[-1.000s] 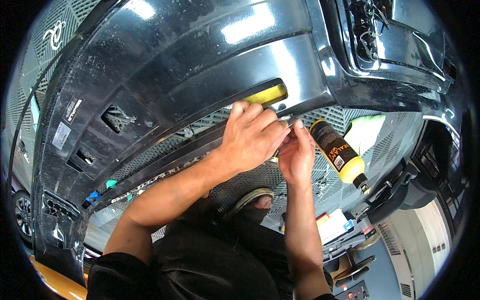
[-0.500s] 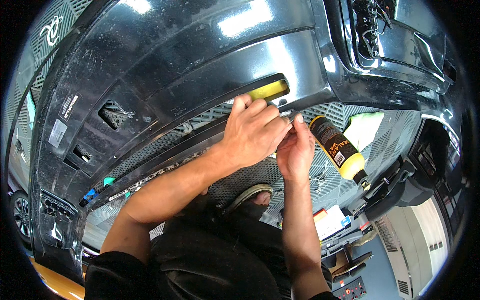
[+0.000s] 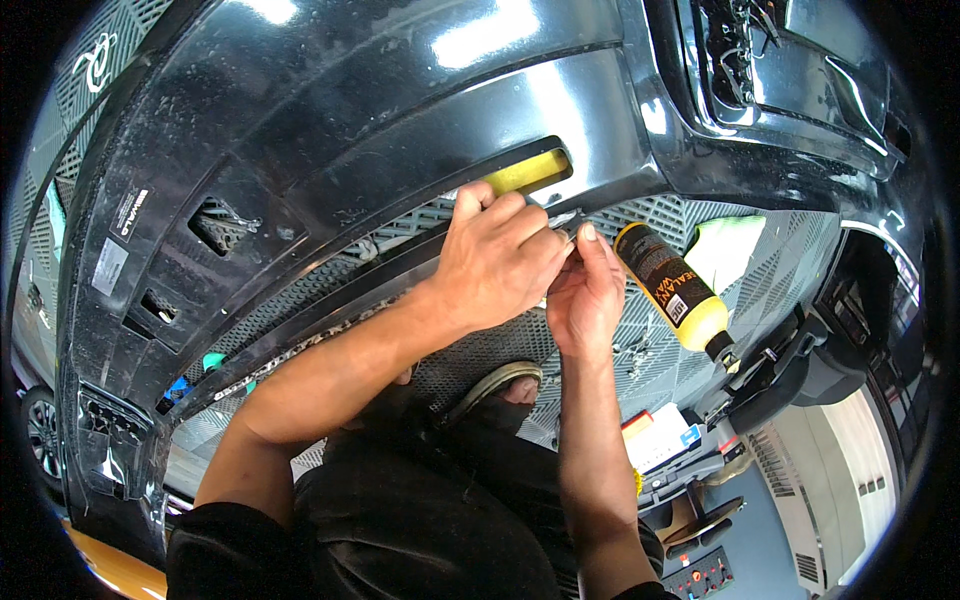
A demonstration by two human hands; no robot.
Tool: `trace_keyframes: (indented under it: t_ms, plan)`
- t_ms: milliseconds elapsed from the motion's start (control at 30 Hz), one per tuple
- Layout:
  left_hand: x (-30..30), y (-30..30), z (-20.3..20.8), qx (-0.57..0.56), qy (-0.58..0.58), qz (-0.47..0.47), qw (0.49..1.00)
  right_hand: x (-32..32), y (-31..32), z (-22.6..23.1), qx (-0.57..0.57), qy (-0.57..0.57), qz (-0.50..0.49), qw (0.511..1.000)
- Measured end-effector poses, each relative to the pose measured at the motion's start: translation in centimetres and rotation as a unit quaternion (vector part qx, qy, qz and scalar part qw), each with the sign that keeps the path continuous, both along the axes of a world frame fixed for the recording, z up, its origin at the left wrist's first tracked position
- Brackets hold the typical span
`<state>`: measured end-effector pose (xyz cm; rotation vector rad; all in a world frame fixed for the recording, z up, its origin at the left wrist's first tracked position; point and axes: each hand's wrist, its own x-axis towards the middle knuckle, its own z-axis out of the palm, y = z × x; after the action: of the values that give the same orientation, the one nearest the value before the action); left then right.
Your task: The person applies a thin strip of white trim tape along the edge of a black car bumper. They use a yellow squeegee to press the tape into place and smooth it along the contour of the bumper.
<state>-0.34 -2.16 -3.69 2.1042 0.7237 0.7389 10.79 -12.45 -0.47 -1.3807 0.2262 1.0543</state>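
Note:
A large glossy black car bumper [image 3: 400,130] stretches in front of me, with cut-out openings in it. At its lower edge my left hand [image 3: 505,258] is closed, its fingers curled beside a narrow black trim strip [image 3: 335,285]. My right hand [image 3: 585,300] meets it, thumb up and fingers bent in a pinch. Between the fingertips is a small dark piece, mostly hidden, too small to name. Just above the left knuckles, something yellow [image 3: 530,172] shows through the slot in the bumper.
Right of my hands are a black-and-yellow bottle [image 3: 672,285] and a pale green cloth [image 3: 727,250]. Grey grated floor tiles [image 3: 790,250] lie below. Farther right stand a black chair [image 3: 800,365] and a grey tool cart [image 3: 690,460]. A car wheel [image 3: 40,430] shows at far left.
Both hands stay together at the bumper's edge, with small shifts of the fingers. The whole view has moved slightly.

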Motion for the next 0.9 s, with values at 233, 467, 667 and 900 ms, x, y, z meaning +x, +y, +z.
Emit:
trace_keyframes:
  t_ms: [233,467,667,900]
  plan:
    - [0.2,0.0,0.0,0.008,-0.009,0.009,1.0,-0.4,1.6,0.8,-0.046,-0.017,-0.019,0.999]
    - [0.5,-0.1,0.2,-0.003,0.007,0.01,1.0,0.0,1.0,0.3,-0.031,-0.018,-0.01,0.999]
    - [0.1,-0.4,-0.2,-0.012,-0.006,0.007,1.0,-0.2,0.5,0.4,-0.014,-0.01,0.006,1.0]
    - [-0.1,-0.4,0.1,0.001,-0.01,0.009,1.0,-0.3,0.8,0.8,-0.015,0.001,-0.001,1.0]
